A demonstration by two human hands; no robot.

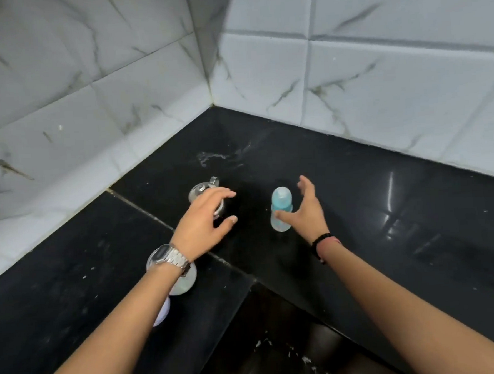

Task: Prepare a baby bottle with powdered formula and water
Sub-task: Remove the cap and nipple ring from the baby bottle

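On the black table (357,209), in the tiled corner, a blue baby bottle (281,209) is stood upright. The right hand (305,209) is spread beside it, grip released. The left hand (204,218) is held over a clear lidded jar (201,188), fingers relaxed, nothing grasped.

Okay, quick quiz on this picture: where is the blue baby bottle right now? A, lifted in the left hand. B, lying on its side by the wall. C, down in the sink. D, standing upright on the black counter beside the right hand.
D: the baby bottle stands upright on the black counter, with the open right hand spread around it.
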